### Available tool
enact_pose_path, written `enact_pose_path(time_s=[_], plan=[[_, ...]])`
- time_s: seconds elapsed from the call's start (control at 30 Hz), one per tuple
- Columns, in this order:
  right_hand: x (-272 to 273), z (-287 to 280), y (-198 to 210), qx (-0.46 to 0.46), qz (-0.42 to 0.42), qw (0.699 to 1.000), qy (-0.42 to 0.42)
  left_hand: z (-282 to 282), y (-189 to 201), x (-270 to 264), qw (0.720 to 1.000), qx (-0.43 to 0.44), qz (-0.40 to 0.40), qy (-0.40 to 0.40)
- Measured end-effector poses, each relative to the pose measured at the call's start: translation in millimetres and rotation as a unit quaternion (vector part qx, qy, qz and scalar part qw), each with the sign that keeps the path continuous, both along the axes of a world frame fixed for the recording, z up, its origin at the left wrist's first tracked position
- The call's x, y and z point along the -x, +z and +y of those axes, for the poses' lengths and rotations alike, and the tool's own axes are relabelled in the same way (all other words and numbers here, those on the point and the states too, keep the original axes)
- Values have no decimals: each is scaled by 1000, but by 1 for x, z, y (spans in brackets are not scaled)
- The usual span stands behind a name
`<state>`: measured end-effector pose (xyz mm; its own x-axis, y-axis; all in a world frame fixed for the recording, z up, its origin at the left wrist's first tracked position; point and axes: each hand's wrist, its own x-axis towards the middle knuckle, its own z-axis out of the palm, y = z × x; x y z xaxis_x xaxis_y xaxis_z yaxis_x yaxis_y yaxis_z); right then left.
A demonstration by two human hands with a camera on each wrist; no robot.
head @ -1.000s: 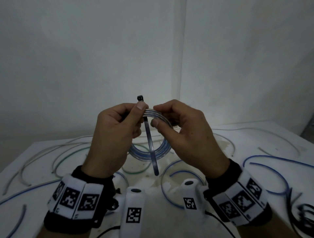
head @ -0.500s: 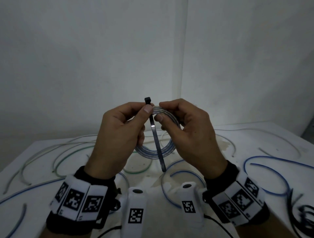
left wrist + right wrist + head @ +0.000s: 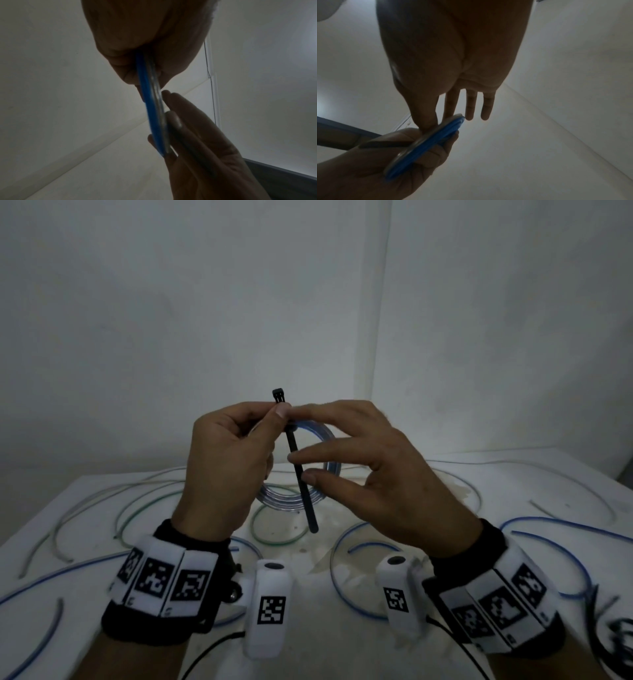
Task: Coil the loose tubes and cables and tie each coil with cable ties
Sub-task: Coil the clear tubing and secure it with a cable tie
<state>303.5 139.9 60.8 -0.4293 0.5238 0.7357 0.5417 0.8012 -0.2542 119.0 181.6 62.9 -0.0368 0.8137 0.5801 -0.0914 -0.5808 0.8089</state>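
Note:
I hold a small coil of clear and blue tube (image 3: 328,440) upright above the white table (image 3: 428,494). My left hand (image 3: 279,410) grips the coil's left side and pinches a black cable tie (image 3: 303,494) just under its head. The strap hangs down across the coil's front. My right hand (image 3: 298,466) has its fingers spread and nearly straight, with the thumb and a fingertip touching the strap. In the left wrist view the coil (image 3: 151,108) is edge-on between both hands. In the right wrist view the coil (image 3: 428,147) and the strap (image 3: 385,143) lie below my straight fingers (image 3: 470,106).
Loose tubes lie over the table: blue ones (image 3: 548,523) at the right and front, a green one (image 3: 137,513) and grey ones (image 3: 68,518) at the left. A black cable bundle (image 3: 616,635) sits at the right edge. A white wall corner stands behind.
My right hand has let go of the coil's top and spread its fingers, now touching the strap lower down. The tie's head stands higher above my left thumb.

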Motion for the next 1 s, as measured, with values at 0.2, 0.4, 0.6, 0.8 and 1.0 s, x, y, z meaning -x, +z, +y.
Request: enact_pose_path(time_s=[0.2, 0.4, 0.6, 0.8, 1.0], plan=[[-7, 0, -5, 60, 0, 998, 19, 7, -4, 2, 1000, 17, -8, 10], [0, -2, -4, 76, 93, 993, 19, 6, -8, -4, 1000, 9, -14, -2], [16, -11, 5, 146, 320, 935, 47, -4, -8, -16, 999, -34, 2, -6], [17, -11, 6, 250, 358, 899, 25, -13, -3, -17, 995, -91, 31, 34], [14, -10, 6, 272, 364, 890, 37, -16, -4, -20, 989, -128, 57, 50]])
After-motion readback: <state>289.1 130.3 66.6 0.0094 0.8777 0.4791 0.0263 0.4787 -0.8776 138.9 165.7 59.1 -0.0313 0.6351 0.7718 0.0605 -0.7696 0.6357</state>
